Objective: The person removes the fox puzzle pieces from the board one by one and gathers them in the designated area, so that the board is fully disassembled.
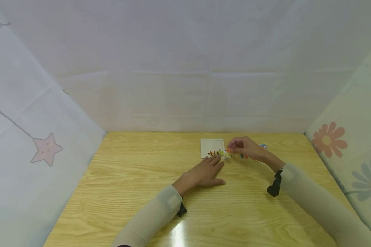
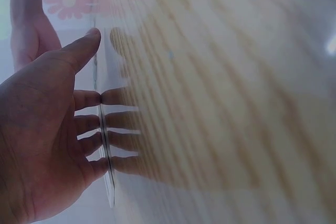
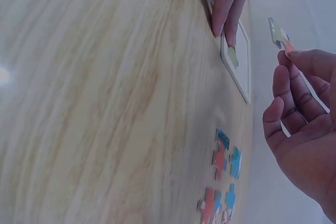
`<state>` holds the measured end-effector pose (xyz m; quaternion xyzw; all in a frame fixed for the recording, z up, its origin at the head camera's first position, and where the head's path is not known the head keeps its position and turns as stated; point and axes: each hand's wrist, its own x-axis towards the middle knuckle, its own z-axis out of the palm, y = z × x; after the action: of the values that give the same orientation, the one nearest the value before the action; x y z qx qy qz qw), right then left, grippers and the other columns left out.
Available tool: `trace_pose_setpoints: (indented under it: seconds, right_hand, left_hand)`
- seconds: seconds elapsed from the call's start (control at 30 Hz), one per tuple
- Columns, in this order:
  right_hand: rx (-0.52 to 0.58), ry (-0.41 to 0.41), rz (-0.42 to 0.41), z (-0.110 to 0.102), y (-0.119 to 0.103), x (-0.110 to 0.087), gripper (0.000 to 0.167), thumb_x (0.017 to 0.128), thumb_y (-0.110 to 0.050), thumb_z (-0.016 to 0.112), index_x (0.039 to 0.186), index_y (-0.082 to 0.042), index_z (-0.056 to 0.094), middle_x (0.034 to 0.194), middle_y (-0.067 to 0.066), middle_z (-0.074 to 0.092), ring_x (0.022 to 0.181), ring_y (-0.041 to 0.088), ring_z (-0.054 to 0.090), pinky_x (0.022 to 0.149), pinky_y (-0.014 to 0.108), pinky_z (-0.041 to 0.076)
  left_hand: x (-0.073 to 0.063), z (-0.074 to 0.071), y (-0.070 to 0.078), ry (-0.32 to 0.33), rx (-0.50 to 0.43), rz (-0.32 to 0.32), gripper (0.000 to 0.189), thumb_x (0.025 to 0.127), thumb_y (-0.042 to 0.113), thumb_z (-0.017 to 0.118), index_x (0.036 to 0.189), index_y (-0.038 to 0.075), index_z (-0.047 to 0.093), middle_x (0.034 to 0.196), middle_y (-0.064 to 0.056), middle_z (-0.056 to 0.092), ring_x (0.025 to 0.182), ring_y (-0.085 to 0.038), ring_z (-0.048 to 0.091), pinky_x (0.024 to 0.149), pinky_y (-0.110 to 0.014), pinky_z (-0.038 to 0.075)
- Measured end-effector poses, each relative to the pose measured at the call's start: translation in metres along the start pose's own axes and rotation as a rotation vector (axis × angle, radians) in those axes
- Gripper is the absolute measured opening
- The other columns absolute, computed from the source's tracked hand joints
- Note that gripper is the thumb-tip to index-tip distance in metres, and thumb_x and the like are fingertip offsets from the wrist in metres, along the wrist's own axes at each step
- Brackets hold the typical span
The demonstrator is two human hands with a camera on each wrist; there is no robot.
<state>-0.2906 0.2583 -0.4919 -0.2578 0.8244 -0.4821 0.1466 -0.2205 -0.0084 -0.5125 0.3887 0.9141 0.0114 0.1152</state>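
Note:
A white square puzzle tray (image 1: 208, 143) lies near the table's far edge, with joined jigsaw pieces (image 1: 214, 153) along its near side. My left hand (image 1: 205, 172) rests with straight, spread fingers on the tray's near edge, partly covering the pieces there. Thumb and fingertips of my right hand (image 1: 245, 146) pinch a jigsaw piece (image 3: 278, 34), green with some orange, held above the tray's right side. Several loose jigsaw pieces (image 3: 219, 161), red and blue, lie on the table to the right of the tray, partly hidden behind my right hand in the head view.
The wooden table (image 1: 126, 171) meets a white cloth wall (image 1: 160, 103) just behind the tray. Patterned cloth also stands along the left and right sides. A small blue-and-white item (image 1: 263, 146) lies beyond my right wrist.

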Motion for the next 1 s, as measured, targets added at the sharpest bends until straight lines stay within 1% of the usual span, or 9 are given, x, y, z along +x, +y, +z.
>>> trace_pose_setpoints:
  seconds: [0.07, 0.17, 0.3, 0.43, 0.5, 0.6, 0.73, 0.87, 1.0]
  right_hand:
    - [-0.010, -0.002, 0.019, -0.001, 0.000, -0.005, 0.024, 0.105, -0.013, 0.069, 0.123, 0.001, 0.071, 0.106, 0.018, 0.075, 0.082, 0.040, 0.066, 0.064, 0.036, 0.057]
    - [-0.040, -0.003, 0.033, -0.003, 0.002, -0.013, 0.022, 0.105, -0.014, 0.070, 0.122, -0.001, 0.072, 0.105, 0.017, 0.076, 0.078, 0.038, 0.064, 0.059, 0.033, 0.052]
    - [-0.055, 0.001, 0.028, -0.004, 0.005, -0.021, 0.021, 0.104, -0.012, 0.070, 0.122, -0.001, 0.073, 0.106, 0.012, 0.075, 0.094, 0.036, 0.071, 0.075, 0.040, 0.059]
    - [-0.042, -0.004, 0.026, -0.006, 0.008, -0.030, 0.018, 0.104, -0.010, 0.070, 0.120, -0.002, 0.073, 0.106, 0.013, 0.074, 0.099, 0.037, 0.072, 0.084, 0.044, 0.060]
    - [-0.043, -0.005, 0.025, -0.008, 0.011, -0.035, 0.017, 0.104, -0.011, 0.070, 0.119, -0.003, 0.073, 0.107, 0.013, 0.075, 0.099, 0.034, 0.073, 0.085, 0.045, 0.061]
    - [-0.041, -0.004, 0.029, -0.010, 0.015, -0.042, 0.018, 0.104, -0.012, 0.069, 0.119, -0.003, 0.073, 0.107, 0.013, 0.075, 0.099, 0.033, 0.074, 0.085, 0.044, 0.061]
    - [-0.055, -0.002, 0.026, -0.011, 0.019, -0.053, 0.020, 0.104, -0.012, 0.069, 0.121, -0.001, 0.072, 0.109, 0.014, 0.074, 0.099, 0.034, 0.072, 0.084, 0.038, 0.061]
    - [-0.068, 0.011, 0.024, -0.012, 0.021, -0.060, 0.019, 0.103, -0.009, 0.070, 0.120, 0.000, 0.072, 0.111, 0.014, 0.074, 0.100, 0.031, 0.073, 0.083, 0.031, 0.060]
    - [-0.077, 0.040, 0.013, -0.013, 0.025, -0.064, 0.020, 0.101, -0.004, 0.071, 0.120, 0.003, 0.073, 0.109, 0.015, 0.076, 0.098, 0.027, 0.074, 0.081, 0.026, 0.060]
  left_hand:
    - [0.000, 0.000, 0.000, -0.001, -0.004, -0.001, 0.088, 0.105, 0.070, 0.045, 0.170, 0.014, 0.026, 0.178, -0.011, 0.012, 0.164, -0.027, 0.012, 0.132, -0.047, 0.017]
    - [0.001, 0.000, 0.000, -0.001, -0.004, -0.003, 0.087, 0.105, 0.069, 0.046, 0.170, 0.014, 0.026, 0.178, -0.011, 0.013, 0.164, -0.027, 0.013, 0.132, -0.046, 0.017]
    - [0.001, -0.001, 0.001, -0.010, 0.001, -0.011, 0.087, 0.105, 0.069, 0.046, 0.170, 0.014, 0.025, 0.178, -0.011, 0.012, 0.164, -0.026, 0.012, 0.132, -0.046, 0.017]
    - [0.001, -0.001, 0.001, -0.017, 0.001, -0.013, 0.087, 0.106, 0.068, 0.046, 0.170, 0.015, 0.024, 0.178, -0.011, 0.011, 0.165, -0.026, 0.012, 0.132, -0.047, 0.017]
    - [0.001, -0.001, 0.001, -0.015, -0.002, -0.010, 0.086, 0.106, 0.067, 0.046, 0.170, 0.015, 0.024, 0.178, -0.011, 0.012, 0.165, -0.026, 0.012, 0.132, -0.047, 0.017]
    - [0.001, -0.001, 0.001, -0.008, -0.002, -0.005, 0.086, 0.106, 0.067, 0.046, 0.170, 0.014, 0.025, 0.178, -0.011, 0.012, 0.164, -0.026, 0.012, 0.132, -0.047, 0.017]
    - [0.000, -0.001, 0.001, -0.003, -0.006, -0.002, 0.086, 0.106, 0.067, 0.047, 0.170, 0.014, 0.024, 0.178, -0.011, 0.012, 0.164, -0.027, 0.012, 0.132, -0.047, 0.016]
    - [0.000, -0.001, 0.001, 0.000, -0.006, 0.000, 0.086, 0.106, 0.067, 0.046, 0.170, 0.014, 0.024, 0.178, -0.011, 0.012, 0.164, -0.026, 0.012, 0.132, -0.046, 0.016]
    - [0.000, 0.000, 0.000, 0.000, -0.002, -0.005, 0.087, 0.106, 0.068, 0.046, 0.170, 0.015, 0.024, 0.178, -0.011, 0.013, 0.164, -0.026, 0.013, 0.132, -0.045, 0.016]
